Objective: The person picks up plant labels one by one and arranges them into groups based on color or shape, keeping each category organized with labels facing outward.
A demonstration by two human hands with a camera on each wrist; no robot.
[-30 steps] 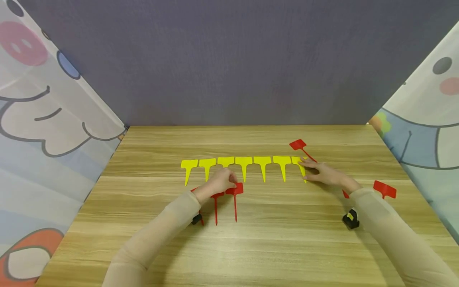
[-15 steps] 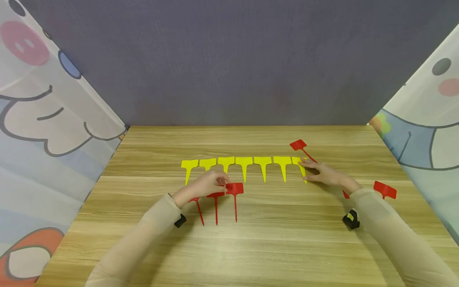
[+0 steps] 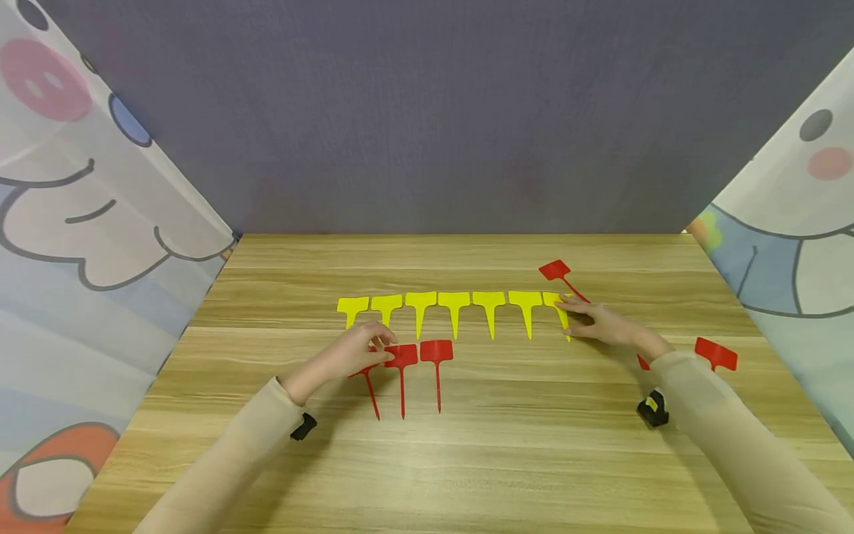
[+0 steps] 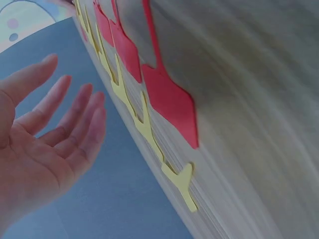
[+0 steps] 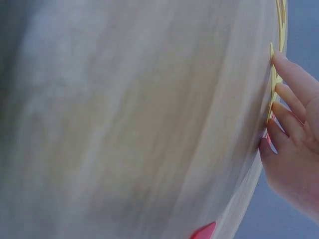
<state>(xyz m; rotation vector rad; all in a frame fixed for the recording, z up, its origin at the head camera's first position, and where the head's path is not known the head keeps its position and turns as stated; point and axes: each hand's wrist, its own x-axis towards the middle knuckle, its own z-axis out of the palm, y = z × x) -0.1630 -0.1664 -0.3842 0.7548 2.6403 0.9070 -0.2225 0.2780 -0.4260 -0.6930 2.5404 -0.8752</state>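
Yellow T-type plant labels [image 3: 489, 300] lie side by side in a long row on the table. Below the row's left half, three red plant labels [image 3: 437, 351] lie with stems toward the person. Over the leftmost red label [image 3: 364, 371] hovers my left hand [image 3: 347, 350], its fingers loosely bent and empty; the left wrist view shows the palm [image 4: 45, 144] apart from the labels. At the row's right end my right hand [image 3: 603, 324] rests its fingertips on the last yellow label [image 3: 563, 319], fingers fairly straight and partly covering it.
A slanted red label [image 3: 554, 269] lies behind the right hand, its stem partly hidden. Another red label [image 3: 716, 352] sits by the right sleeve, which covers its stem. A grey wall [image 3: 460, 119] stands along the wooden table's [image 3: 507, 475] back edge.
My left hand has let go of the rightmost of the three red labels and moved left, over the leftmost one. The right hand stays in place.
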